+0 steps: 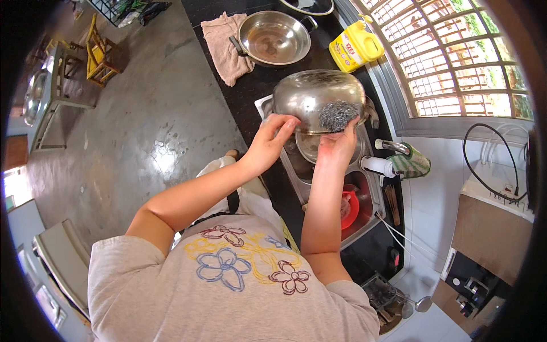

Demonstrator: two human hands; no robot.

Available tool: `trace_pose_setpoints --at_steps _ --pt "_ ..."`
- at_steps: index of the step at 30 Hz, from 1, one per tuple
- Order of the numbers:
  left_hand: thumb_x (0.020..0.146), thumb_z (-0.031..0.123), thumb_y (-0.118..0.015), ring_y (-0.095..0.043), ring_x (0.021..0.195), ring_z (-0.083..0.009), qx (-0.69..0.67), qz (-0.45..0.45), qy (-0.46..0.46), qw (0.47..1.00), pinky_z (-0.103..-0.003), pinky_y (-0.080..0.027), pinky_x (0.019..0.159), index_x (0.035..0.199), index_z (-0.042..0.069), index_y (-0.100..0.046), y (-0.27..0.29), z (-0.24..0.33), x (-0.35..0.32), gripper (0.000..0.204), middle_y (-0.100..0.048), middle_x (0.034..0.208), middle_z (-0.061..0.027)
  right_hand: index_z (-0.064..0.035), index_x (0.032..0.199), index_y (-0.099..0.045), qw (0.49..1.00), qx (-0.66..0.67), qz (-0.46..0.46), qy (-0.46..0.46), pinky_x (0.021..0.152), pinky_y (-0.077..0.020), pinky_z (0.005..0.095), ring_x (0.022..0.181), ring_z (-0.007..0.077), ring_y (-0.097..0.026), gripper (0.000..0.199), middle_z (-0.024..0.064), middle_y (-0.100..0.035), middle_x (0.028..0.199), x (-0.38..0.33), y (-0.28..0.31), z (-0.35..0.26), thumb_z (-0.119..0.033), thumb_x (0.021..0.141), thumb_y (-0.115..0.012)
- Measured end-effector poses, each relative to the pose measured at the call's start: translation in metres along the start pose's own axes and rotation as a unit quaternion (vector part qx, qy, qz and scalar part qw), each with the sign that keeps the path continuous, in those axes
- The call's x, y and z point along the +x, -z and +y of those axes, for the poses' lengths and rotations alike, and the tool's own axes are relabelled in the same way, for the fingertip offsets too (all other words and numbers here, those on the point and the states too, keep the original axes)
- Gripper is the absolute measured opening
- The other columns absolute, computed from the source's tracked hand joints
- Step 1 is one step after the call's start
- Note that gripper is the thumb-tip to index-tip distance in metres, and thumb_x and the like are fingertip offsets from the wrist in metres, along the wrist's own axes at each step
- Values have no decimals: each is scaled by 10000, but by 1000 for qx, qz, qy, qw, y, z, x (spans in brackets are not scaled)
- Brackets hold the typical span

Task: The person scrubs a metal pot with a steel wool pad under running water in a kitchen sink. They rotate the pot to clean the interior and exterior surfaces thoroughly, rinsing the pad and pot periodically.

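Observation:
A shiny metal pot [307, 94] is tipped up over the sink, its outer wall facing me. My left hand [273, 137] is closed on its near left edge, with the thumb on the outside and some fingers hidden. In my right hand [339, 145] is a steel wool scourer [339, 115], pressed against the outer wall of the pot. Beneath the pot, a metal bowl [307, 147] sits partly covered in the sink [364, 225].
A two-handled pan [273, 37] stands on the dark counter beside a pink towel [228, 43]. Nearby are a yellow jug [356, 47] and a barred window [456, 57]. A faucet [393, 146] with a green cloth [413, 163] borders the sink, which holds a red basin [349, 208].

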State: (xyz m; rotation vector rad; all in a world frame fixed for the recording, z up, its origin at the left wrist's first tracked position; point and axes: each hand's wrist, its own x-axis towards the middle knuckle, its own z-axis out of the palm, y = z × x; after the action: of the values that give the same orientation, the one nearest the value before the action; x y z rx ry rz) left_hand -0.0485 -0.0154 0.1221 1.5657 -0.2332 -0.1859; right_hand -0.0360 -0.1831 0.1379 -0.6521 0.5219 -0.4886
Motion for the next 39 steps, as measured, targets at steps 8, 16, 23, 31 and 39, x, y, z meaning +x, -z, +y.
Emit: trace_pose_setpoints --at_steps 8,16,23,31,39 --pt "1078 342 -446 -585 1094 -149 -339 -3 147 929 -316 -419 1009 1283 22 -594 -42 12 2 407 -656 1177 -68 -76 1341 -547 998 56 -19 -13 1091 -442 474 1244 246 -565 367 78 -591 1362 0 -10 -12 -268 1029 -521" --pt "1059 271 -517 -622 1024 -113 -503 -18 153 851 -295 -473 927 1224 55 -591 -47 6 33 282 -668 1166 -25 -58 1233 -576 981 -7 58 -184 916 -516 359 1102 207 -582 384 57 -612 1180 -22 34 -4 -345 982 -616" --pt "1061 250 -507 -647 1024 -142 -488 -26 213 846 -318 -514 907 1237 64 -557 -55 6 26 261 -668 1158 -42 -48 1337 -443 929 -310 115 -168 913 -429 476 1123 195 -467 832 74 -449 1269 -51 40 -17 -691 849 -645" --pt "1059 252 -515 -614 1032 -98 -343 -107 190 914 -294 -516 876 1279 59 -538 -56 -10 42 293 -644 1174 -15 -54 1384 -425 815 -540 42 208 847 -475 381 1108 251 -450 601 156 -391 1315 -66 62 -16 -282 914 -720" --pt "1067 225 -479 -538 1054 -168 -235 -23 -17 971 -314 -426 967 1257 14 -496 -71 -4 69 284 -598 1085 -73 -49 1252 -639 580 -630 -135 498 897 -460 413 1070 317 -521 451 165 -498 1215 -33 43 -13 -162 838 -777"
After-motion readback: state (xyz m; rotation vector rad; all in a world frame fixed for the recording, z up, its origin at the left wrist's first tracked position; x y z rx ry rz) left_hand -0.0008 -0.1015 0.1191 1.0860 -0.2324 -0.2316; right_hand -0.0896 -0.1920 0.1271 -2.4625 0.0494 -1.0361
